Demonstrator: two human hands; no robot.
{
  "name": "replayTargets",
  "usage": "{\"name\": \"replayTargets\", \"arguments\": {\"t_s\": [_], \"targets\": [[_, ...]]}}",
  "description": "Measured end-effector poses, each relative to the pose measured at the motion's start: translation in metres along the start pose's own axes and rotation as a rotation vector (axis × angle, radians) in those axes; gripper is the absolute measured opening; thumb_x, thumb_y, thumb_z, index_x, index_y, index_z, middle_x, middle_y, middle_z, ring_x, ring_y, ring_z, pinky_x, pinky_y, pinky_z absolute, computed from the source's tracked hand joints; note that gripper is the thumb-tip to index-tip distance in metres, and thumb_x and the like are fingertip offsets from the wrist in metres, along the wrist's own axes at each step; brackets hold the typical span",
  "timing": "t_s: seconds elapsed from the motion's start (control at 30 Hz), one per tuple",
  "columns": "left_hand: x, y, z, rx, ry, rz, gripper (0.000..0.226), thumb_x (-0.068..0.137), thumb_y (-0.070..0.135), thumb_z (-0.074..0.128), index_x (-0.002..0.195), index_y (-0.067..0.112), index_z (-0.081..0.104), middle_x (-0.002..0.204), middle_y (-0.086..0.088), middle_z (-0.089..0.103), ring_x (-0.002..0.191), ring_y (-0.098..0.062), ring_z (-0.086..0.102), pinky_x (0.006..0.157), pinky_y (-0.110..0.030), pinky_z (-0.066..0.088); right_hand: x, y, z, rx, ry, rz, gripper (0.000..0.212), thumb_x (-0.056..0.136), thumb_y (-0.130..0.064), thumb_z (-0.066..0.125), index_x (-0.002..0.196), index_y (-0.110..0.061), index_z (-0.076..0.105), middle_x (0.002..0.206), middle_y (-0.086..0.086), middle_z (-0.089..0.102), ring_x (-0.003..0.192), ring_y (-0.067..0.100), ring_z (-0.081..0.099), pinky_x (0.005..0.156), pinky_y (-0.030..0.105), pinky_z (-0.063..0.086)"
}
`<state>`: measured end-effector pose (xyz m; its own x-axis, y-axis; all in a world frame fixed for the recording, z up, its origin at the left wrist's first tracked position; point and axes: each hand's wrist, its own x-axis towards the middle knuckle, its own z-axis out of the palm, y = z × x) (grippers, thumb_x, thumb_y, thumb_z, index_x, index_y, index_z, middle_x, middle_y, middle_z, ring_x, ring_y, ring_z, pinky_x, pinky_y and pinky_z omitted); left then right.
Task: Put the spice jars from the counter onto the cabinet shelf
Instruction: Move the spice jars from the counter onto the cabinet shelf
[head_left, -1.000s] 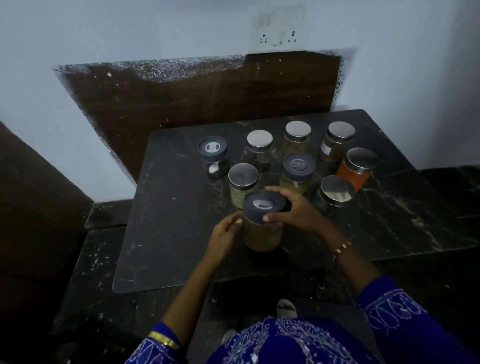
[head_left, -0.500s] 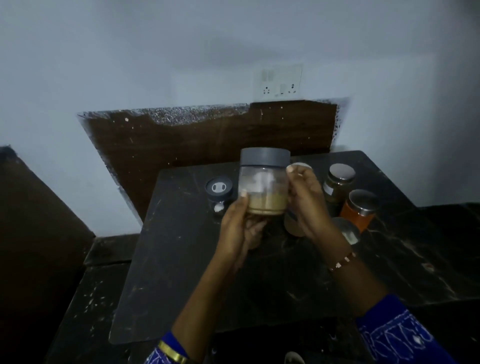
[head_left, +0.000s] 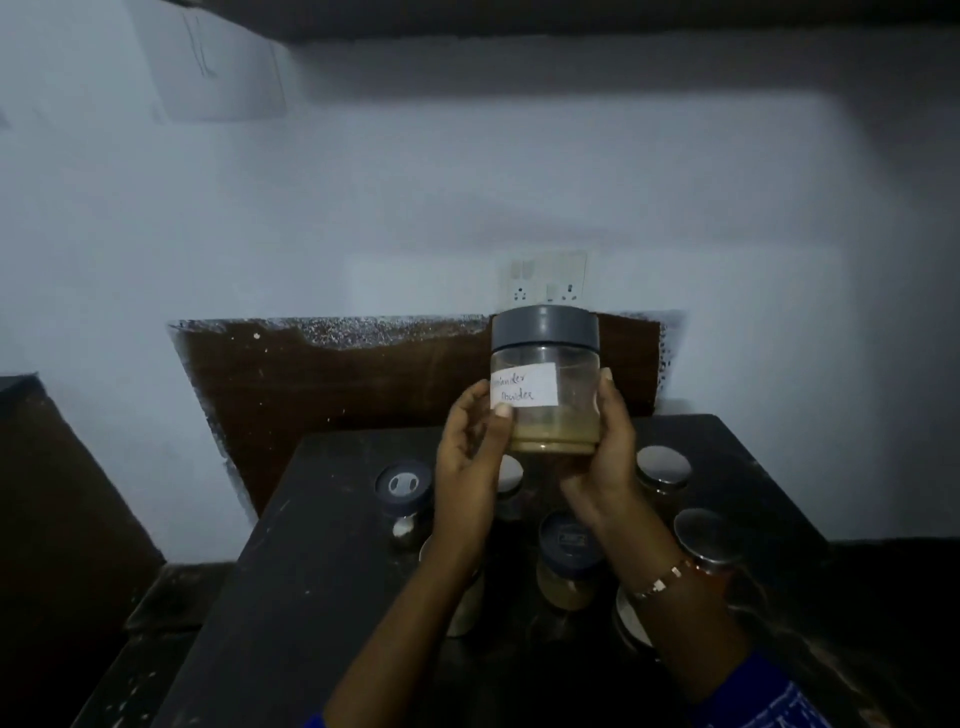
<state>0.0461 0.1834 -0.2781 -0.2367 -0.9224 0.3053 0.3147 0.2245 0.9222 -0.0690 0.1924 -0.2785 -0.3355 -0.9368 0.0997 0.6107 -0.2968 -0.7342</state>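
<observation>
Jar (head_left: 550, 384) now higher, both hands; label (head_left: 523, 391) "…ander powder"

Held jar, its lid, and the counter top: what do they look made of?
Held jar: clear glass or hard plastic, can't tell which; powder shows through the wall, paper label stuck on. Its lid: matte dark grey, likely plastic, no shine. Counter top: dark polished stone, probably marble or granite, with pale veins and speckles. Both hands hold the jar: left hand, right hand.
</observation>
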Motion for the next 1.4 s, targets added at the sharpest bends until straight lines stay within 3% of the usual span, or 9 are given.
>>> {"name": "replayTargets", "arguments": {"t_s": [0.13, 0.27, 0.37, 0.5, 0.63, 0.8, 1.07, 1.3, 1.4], "targets": [[0.014, 0.008, 0.014, -0.004, 0.007, 0.05, 0.035, 0.083, 0.03, 0.055, 0.118, 0.027, 0.055, 0.112, 0.006, 0.066, 0.104, -0.005, 0.063, 0.083, -0.018, 0.053, 0.016, -0.015, 0.002, -0.138, 0.022, -0.065, 0.036, 0.1, -0.039, 0.029, 0.101, -0.02, 0.06, 0.091, 0.002, 0.072, 0.083, 0.013, 0.069, 0.061, 0.022, 0.056], [0.031, 0.023, 0.023, 0.035, 0.106, 0.161, 0.043, 0.083, 0.016, 0.063, 0.124, 0.023, 0.051, 0.121, -0.003, 0.061, 0.104, -0.004, 0.063, 0.085, -0.021, 0.055, 0.035, -0.023, 0.013, -0.331, 0.09, -0.186, 0.024, 0.101, -0.026, 0.033, 0.107, -0.017, 0.055, 0.104, 0.007, 0.063, 0.098, 0.022, 0.061, 0.078, 0.032, 0.051], [0.046, 0.03, 0.025, 0.131, 0.133, 0.233, 0.058, 0.069, 0.037, 0.071, 0.123, 0.033, 0.05, 0.129, -0.002, 0.057, 0.116, -0.013, 0.058, 0.093, -0.03, 0.052, 0.045, -0.031, 0.023, -0.318, 0.024, -0.232, 0.022, 0.099, -0.033, 0.036, 0.103, -0.024, 0.056, 0.106, 0.004, 0.064, 0.104, 0.021, 0.061, 0.089, 0.038, 0.05], [0.067, 0.043, 0.024, 0.177, 0.131, 0.331, 0.058, 0.062, 0.045, 0.067, 0.117, 0.041, 0.05, 0.124, 0.008, 0.056, 0.112, 0.005, 0.055, 0.087, -0.013, 0.048, 0.056, -0.04, 0.041, -0.302, -0.13, -0.27, 0.039, 0.079, -0.046, 0.045, 0.109, -0.025, 0.057, 0.105, -0.001, 0.068, 0.097, 0.011, 0.067, 0.085, 0.031, 0.054], [0.094, 0.061, 0.016, 0.145, 0.124, 0.381, 0.062, 0.068, 0.033, 0.074, 0.125, 0.029, 0.049, 0.126, 0.005, 0.055, 0.109, 0.01, 0.056, 0.085, -0.012, 0.05, 0.074, -0.052, 0.065, -0.358, -0.164, -0.304, 0.041, 0.083, -0.042, 0.059, 0.113, -0.014, 0.057, 0.104, 0.003, 0.069, 0.099, 0.016, 0.067, 0.089, 0.037, 0.053], [0.136, 0.11, 0.009, 0.167, 0.11, 0.489, 0.058, 0.081, 0.018, 0.069, 0.135, 0.018, 0.045, 0.133, 0.0, 0.053, 0.117, -0.009, 0.055, 0.092, -0.023, 0.052, 0.105, -0.087, 0.118, -0.5, -0.232, -0.417, 0.07, 0.07, -0.048, 0.063, 0.128, -0.011, 0.049, 0.123, 0.011, 0.062, 0.112, 0.025, 0.062, 0.097, 0.041, 0.051], [0.215, 0.214, 0.001, 0.214, 0.087, 0.684, 0.054, 0.085, 0.02, 0.065, 0.134, 0.012, 0.044, 0.127, -0.006, 0.058, 0.116, -0.018, 0.058, 0.095, -0.03, 0.052, 0.154, -0.157, 0.22, -0.612, -0.292, -0.641, 0.045, 0.087, -0.033, 0.061, 0.125, -0.011, 0.055, 0.117, 0.01, 0.066, 0.108, 0.023, 0.064, 0.099, 0.043, 0.049], [0.284, 0.267, -0.021, 0.337, 0.171, 0.689, 0.072, 0.072, 0.042, 0.066, 0.136, 0.023, 0.04, 0.128, -0.013, 0.057, 0.114, -0.026, 0.059, 0.099, -0.043, 0.048, 0.202, -0.172, 0.293, -0.688, -0.234, -0.685, 0.052, 0.088, -0.036, 0.061, 0.127, -0.011, 0.039, 0.101, 0.003, 0.06, 0.084, 0.011, 0.062, 0.076, 0.025, 0.051], [0.307, 0.273, -0.031, 0.425, 0.211, 0.71, 0.064, 0.082, 0.035, 0.065, 0.137, 0.02, 0.039, 0.134, -0.014, 0.054, 0.123, -0.024, 0.052, 0.104, -0.034, 0.043, 0.227, -0.166, 0.316, -0.731, -0.23, -0.676, 0.048, 0.088, -0.036, 0.06, 0.125, -0.011, 0.04, 0.105, 0.007, 0.06, 0.094, 0.021, 0.065, 0.09, 0.038, 0.053]]}}
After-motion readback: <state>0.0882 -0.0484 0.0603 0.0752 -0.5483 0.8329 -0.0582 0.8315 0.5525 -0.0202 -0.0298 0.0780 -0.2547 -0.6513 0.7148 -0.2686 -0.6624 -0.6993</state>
